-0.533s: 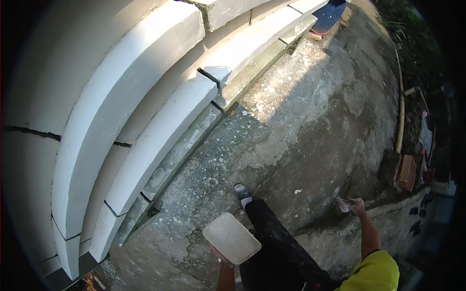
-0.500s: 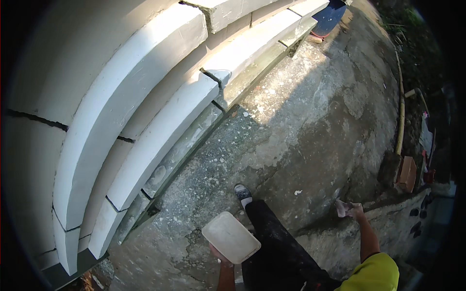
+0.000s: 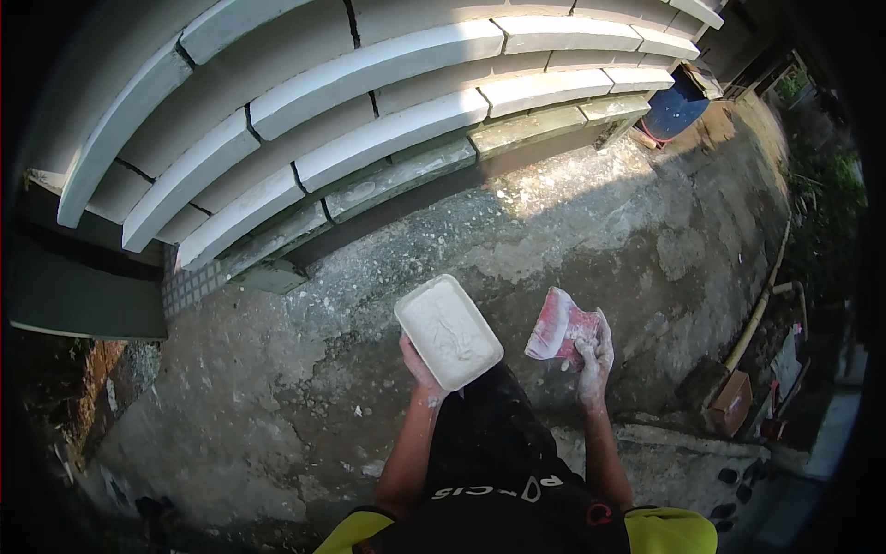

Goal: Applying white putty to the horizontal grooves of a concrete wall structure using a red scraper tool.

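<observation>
My left hand [image 3: 423,367] grips a white rectangular tub [image 3: 403,310] from its left side, fingers mostly hidden beneath it. Thick white paste [image 3: 452,334] with a rough, ridged surface fills the tub. To the right of it, my right hand [image 3: 595,360] is closed on a flat red piece [image 3: 580,325] smeared with white, too coated for its exact kind to show. White residue covers the fingers of this hand. The red piece and the tub are apart, both held above the concrete ground in front of my body.
Curved tiers of white slabs [image 3: 388,143] run along a wall ahead, with dark gaps between them. A blue barrel [image 3: 674,109] stands at the far right end. Stained concrete ground [image 3: 369,397] lies below; a pipe [image 3: 759,305] and a brick [image 3: 731,403] edge the right side.
My view has turned, bringing more of the slab tiers into sight. The tub has come up and its paste now shows. My right hand has come closer to the tub with the red piece.
</observation>
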A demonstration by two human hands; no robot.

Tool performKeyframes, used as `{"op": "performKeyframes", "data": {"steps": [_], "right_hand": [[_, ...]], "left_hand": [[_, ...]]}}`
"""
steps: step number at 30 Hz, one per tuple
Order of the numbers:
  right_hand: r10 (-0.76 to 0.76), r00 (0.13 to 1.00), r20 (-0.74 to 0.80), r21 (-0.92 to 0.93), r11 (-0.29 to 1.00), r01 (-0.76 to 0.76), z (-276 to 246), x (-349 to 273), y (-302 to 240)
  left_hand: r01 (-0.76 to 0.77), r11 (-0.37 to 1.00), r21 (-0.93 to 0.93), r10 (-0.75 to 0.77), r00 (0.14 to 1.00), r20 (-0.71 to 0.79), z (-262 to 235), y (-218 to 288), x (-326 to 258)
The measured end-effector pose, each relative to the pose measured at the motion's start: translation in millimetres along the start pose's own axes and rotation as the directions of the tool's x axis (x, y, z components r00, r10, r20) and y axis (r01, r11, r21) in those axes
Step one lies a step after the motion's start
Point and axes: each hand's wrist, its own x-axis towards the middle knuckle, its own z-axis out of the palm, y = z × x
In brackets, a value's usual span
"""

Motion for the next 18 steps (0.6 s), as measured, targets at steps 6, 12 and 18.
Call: {"op": "performKeyframes", "data": {"steps": [6, 12, 18], "right_hand": [[0.019, 0.92, 0.392, -0.121, 0.992, 0.031, 67, -55, -90], [0.033, 0.863, 0.505, -0.594, 0.739, 0.319, 96, -63, -54], [0.016, 0.857, 0.514, -0.572, 0.751, 0.329, 105, -61, -25]], "left_hand": [[0.072, 0.997, 0.017, -0.074, 0.989, 0.128, 53, -1, -56], [-0.034, 0.999, 0.033, 0.03, 0.993, 0.113, 59, -3, -73], [-0.14, 0.988, 0.061, 0.134, 0.986, 0.099, 76, -5, -72]]}}
